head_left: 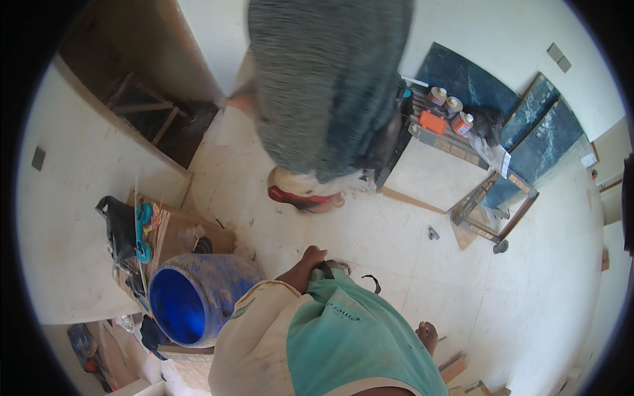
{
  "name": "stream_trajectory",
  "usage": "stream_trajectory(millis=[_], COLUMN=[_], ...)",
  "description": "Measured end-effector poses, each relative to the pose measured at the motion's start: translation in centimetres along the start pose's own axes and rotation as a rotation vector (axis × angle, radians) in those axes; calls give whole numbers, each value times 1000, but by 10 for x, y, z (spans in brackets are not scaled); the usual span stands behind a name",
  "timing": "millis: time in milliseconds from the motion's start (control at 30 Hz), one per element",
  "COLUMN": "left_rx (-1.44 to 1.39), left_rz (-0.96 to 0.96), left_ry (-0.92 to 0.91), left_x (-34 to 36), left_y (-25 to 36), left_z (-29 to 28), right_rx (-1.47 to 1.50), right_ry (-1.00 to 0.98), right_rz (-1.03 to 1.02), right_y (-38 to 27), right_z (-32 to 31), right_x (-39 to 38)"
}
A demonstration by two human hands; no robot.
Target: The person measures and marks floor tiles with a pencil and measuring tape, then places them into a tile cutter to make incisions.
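My left hand (313,256) is held out in front of my cream and teal shirt, its fingers curled in. A dark strap (325,269) shows right beside it, and whether the hand grips anything is hidden. At the right side of the shirt, part of my right hand (428,334) shows low over the floor, with its fingers bent and nothing visible in them. Part of a shoe (341,266) shows just past the left hand. Ahead, a person in a dark grey garment (323,86), blurred by motion, stands close, with a red sandal (304,200) on one foot.
At my left a blue drum (228,284) lies on its side by stacked boards (181,237) and a black bag (119,228). Ahead right, a bench (432,168) carries cans (454,105) and an orange box (432,122). Dark marbled slabs (548,142) lean on the wall near a frame (512,218).
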State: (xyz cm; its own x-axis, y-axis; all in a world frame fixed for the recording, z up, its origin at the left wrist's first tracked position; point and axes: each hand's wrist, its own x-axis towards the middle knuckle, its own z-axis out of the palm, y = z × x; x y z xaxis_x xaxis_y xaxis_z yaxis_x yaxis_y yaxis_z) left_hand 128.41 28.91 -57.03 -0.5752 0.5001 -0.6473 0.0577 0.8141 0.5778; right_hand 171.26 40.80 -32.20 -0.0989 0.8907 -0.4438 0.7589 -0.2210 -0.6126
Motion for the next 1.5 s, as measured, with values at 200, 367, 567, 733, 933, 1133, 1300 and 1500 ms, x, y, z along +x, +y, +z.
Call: stream_trajectory(millis=[200, 367, 567, 733, 933, 1133, 1300, 1500], left_rx=[53, 95, 105, 71, 312, 246, 474, 580], left_rz=[22, 63, 32, -37, 245, 315, 267, 182], left_ry=[-43, -70, -91, -148, -61, -314, -504, -673], left_x=[18, 35, 37, 29, 67, 71, 80, 86], left_y=[19, 40, 54, 49, -13, 21, 57, 125], left_z=[-6, -2, -5, -19, -27, 0, 8, 62], right_rx=[32, 70, 117, 153, 283, 446, 766, 899], right_ry=[18, -44, -87, -91, -97, 88, 358, 617], right_rz=[108, 97, 368, 476, 541, 626, 747, 1118], right_y=[-15, 83, 99, 103, 105, 144, 134, 131], right_z=[10, 32, 48, 60, 80, 71, 68, 150], right_x=[-14, 0, 3, 1, -10, -22, -74, -201])
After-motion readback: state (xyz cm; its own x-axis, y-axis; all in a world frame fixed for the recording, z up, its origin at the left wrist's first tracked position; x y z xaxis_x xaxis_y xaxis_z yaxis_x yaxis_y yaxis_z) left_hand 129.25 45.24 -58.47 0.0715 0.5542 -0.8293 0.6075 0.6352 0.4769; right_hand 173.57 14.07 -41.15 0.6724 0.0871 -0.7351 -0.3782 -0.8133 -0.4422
